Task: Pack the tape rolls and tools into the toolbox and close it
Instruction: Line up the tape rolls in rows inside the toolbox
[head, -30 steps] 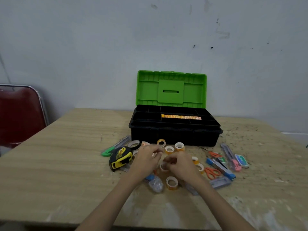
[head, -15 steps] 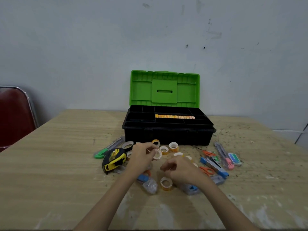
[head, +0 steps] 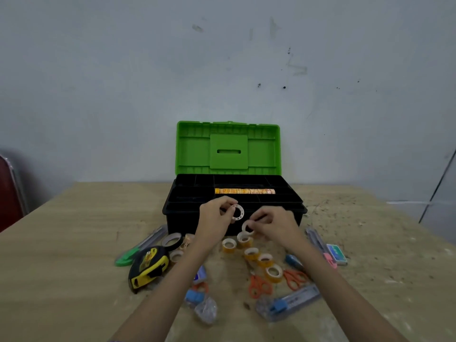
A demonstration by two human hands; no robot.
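Note:
The black toolbox [head: 187, 215] stands open with its green lid [head: 228, 148] upright, and a row of orange tape rolls [head: 244, 191] fills one tray compartment. My left hand [head: 214, 219] pinches a small white-cored tape roll [head: 238, 212], raised in front of the box's front wall. My right hand [head: 275, 224] pinches a second small tape roll [head: 247, 227] just below and to the right. Several loose tape rolls [head: 251, 253] lie on the table under my hands.
On the wooden table [head: 61, 255] lie a yellow-black tape measure [head: 148, 266], a green-handled cutter [head: 138, 248], a wider tape roll [head: 172, 240], orange scissors [head: 259, 286], blue cutters [head: 288, 303], a pink cutter [head: 320, 245] and a small box [head: 336, 254]. A red chair [head: 8, 193] stands left.
Both hands have lifted off the table toward the toolbox front, each now carrying a small tape roll. The camera has tilted and shifted, so the box sits more central.

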